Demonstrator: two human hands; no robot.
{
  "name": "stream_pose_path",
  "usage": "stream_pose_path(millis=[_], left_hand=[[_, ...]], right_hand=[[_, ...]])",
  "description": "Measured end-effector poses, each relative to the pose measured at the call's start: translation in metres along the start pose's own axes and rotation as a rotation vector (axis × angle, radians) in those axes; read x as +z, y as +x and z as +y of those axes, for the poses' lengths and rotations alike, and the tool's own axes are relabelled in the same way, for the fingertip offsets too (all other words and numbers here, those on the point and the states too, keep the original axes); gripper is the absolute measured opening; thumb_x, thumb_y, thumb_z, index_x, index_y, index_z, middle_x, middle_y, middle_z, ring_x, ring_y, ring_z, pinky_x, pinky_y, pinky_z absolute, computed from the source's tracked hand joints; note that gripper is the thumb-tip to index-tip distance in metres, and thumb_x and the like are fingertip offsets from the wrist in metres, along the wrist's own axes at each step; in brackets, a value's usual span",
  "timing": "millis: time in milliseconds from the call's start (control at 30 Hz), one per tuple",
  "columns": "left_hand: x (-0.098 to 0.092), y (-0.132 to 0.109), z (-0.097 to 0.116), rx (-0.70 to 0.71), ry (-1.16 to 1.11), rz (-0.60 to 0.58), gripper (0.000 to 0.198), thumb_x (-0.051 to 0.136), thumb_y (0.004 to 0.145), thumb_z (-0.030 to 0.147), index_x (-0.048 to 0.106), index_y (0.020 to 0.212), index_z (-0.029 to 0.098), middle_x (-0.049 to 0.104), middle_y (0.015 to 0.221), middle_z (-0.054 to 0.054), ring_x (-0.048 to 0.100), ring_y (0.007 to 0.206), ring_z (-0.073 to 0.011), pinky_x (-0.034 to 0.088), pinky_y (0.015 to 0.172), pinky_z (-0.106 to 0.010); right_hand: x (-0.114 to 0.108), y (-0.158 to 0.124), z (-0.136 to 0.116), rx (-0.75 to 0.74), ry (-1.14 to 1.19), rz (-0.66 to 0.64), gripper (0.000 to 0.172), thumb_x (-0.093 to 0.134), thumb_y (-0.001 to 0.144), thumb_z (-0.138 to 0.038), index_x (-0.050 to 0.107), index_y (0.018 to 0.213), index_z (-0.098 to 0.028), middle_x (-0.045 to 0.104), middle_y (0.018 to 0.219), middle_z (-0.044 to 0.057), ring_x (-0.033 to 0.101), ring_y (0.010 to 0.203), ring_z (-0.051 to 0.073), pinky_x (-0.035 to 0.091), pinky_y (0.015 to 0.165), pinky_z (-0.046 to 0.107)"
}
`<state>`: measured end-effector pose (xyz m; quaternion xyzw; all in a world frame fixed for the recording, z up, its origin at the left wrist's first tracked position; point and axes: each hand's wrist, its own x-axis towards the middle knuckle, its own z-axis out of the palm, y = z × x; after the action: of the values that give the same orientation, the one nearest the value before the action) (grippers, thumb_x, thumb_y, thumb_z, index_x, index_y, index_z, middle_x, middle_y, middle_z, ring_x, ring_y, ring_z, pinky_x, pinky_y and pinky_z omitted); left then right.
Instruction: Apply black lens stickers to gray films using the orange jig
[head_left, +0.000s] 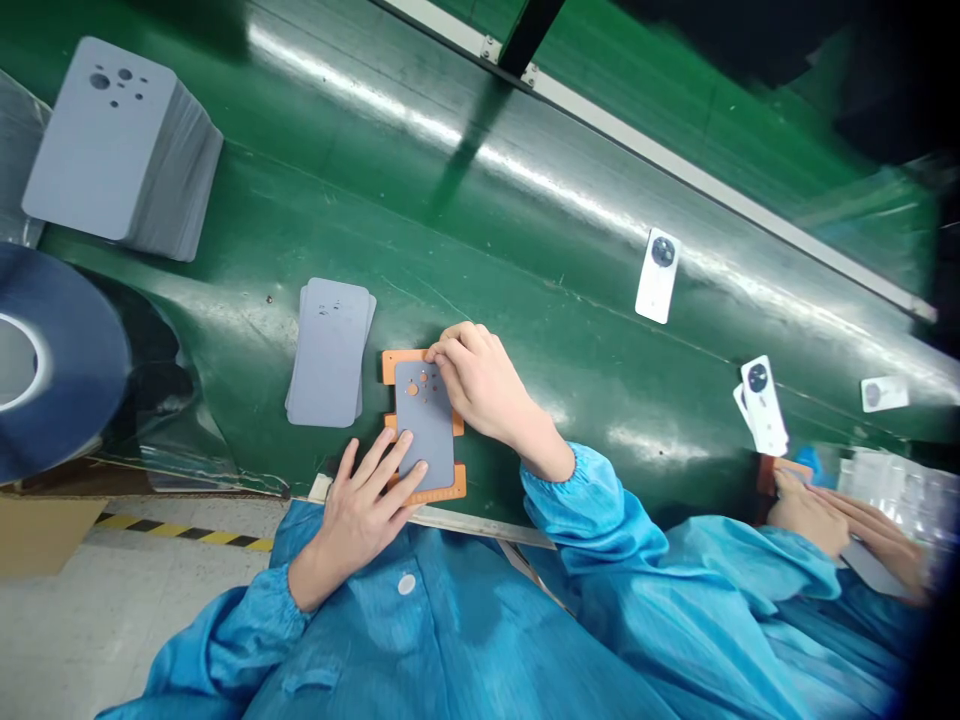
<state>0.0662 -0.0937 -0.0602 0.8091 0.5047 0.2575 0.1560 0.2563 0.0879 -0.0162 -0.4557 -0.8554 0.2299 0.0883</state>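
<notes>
A grey phone-back-shaped sheet (426, 425) with several round holes near its top lies in an orange fixture (460, 482) at the bench edge. My left hand (367, 500) rests with fingers spread on the sheet's lower left part and the fixture. My right hand (484, 385) is at the top right corner of the sheet, its thumb and fingertips pinched together. Whatever is between those fingertips is too small to make out. Left of the fixture, a low pile of similar grey sheets (328, 355) lies slightly fanned on the green bench.
A tall stack of grey sheets (105, 140) stands at upper left, above a large blue film roll (67, 360). White phone-like panels (658, 276) lie to the right. A co-worker's hands (817, 515) work at far right near clear plastic bags (896, 490). A metal rail (675, 180) crosses behind.
</notes>
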Motion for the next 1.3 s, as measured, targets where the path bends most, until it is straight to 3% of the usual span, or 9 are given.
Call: stream_pose_path(millis=[333, 433, 567, 1000, 1200, 1300], left_hand=[[0.000, 0.000, 0.000, 0.003, -0.002, 0.020, 0.038, 0.071, 0.097, 0.028, 0.068, 0.134, 0.021, 0.059, 0.154, -0.017, 0.047, 0.151, -0.0344, 0.025, 0.127, -0.058], [0.001, 0.000, 0.000, 0.003, -0.002, 0.024, 0.038, 0.071, 0.097, 0.027, 0.068, 0.134, 0.021, 0.059, 0.154, -0.017, 0.047, 0.151, -0.0343, 0.024, 0.128, -0.058], [0.001, -0.001, 0.000, 0.003, -0.002, 0.028, 0.037, 0.069, 0.098, 0.026, 0.068, 0.134, 0.021, 0.058, 0.155, -0.016, 0.049, 0.150, -0.0336, 0.024, 0.128, -0.058], [0.001, -0.002, -0.001, 0.008, 0.019, 0.028, 0.036, 0.068, 0.099, 0.030, 0.068, 0.134, 0.023, 0.058, 0.155, -0.015, 0.050, 0.149, -0.0344, 0.027, 0.126, -0.060], [0.004, -0.005, -0.003, 0.014, 0.011, 0.046, 0.038, 0.070, 0.098, 0.031, 0.068, 0.135, 0.023, 0.056, 0.156, -0.016, 0.046, 0.152, -0.0329, 0.025, 0.128, -0.058], [0.007, -0.007, -0.003, 0.012, 0.010, 0.076, 0.041, 0.072, 0.096, 0.030, 0.068, 0.136, 0.025, 0.046, 0.164, -0.018, 0.040, 0.155, -0.0347, 0.031, 0.126, -0.058]], right_hand=[[-0.004, -0.002, -0.010, -0.019, 0.155, -0.020, 0.028, 0.035, 0.110, -0.023, 0.057, 0.095, -0.021, 0.068, 0.102, 0.010, 0.060, 0.096, 0.025, 0.044, 0.087, 0.041], [-0.003, -0.014, -0.014, -0.037, 0.198, -0.013, 0.022, 0.040, 0.110, -0.025, 0.061, 0.105, -0.021, 0.071, 0.102, 0.009, 0.062, 0.096, 0.025, 0.045, 0.087, 0.041], [-0.001, -0.019, -0.011, 0.005, 0.062, 0.096, 0.024, 0.043, 0.109, -0.025, 0.064, 0.119, -0.021, 0.068, 0.115, 0.013, 0.060, 0.104, 0.028, 0.045, 0.090, 0.045], [0.007, 0.010, -0.014, 0.008, -0.118, -0.008, 0.033, 0.033, 0.110, -0.025, 0.064, 0.102, -0.018, 0.064, 0.108, 0.015, 0.054, 0.096, 0.029, 0.044, 0.088, 0.044], [0.003, 0.009, -0.016, 0.018, -0.009, -0.021, 0.030, 0.033, 0.109, -0.023, 0.060, 0.098, -0.020, 0.068, 0.100, 0.012, 0.058, 0.091, 0.027, 0.045, 0.087, 0.042], [-0.004, -0.001, -0.020, -0.013, 0.117, 0.016, 0.019, 0.043, 0.107, -0.025, 0.061, 0.108, -0.019, 0.069, 0.104, 0.011, 0.062, 0.097, 0.027, 0.048, 0.089, 0.042]])
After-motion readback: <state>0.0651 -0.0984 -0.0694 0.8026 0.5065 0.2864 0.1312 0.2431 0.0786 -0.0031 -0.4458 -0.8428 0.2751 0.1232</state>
